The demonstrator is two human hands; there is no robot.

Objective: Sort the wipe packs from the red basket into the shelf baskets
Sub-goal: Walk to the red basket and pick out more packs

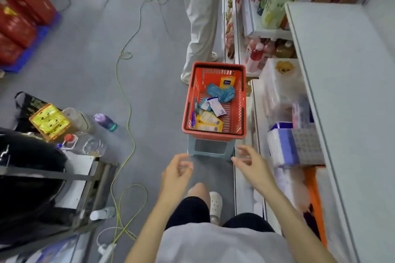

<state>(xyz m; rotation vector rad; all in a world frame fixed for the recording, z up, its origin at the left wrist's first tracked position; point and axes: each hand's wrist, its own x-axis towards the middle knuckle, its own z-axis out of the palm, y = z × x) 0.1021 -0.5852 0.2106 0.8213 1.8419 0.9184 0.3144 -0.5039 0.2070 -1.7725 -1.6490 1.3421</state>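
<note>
On the head camera I saw the red basket (210, 136) sitting on a pale blue stool (210, 149) on the floor, just beside the shelf (342, 70), with yellow, teal and white wipe packs (208, 123) lying loose inside it. The left hand (177, 172) and right hand (251, 163) hung near the stool's near edge, both empty, fingers loosely curled and spread, touching nothing.

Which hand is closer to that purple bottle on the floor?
Left. The left hand hovers to the right of the purple bottle; the right hand is farther off to the right.
</note>
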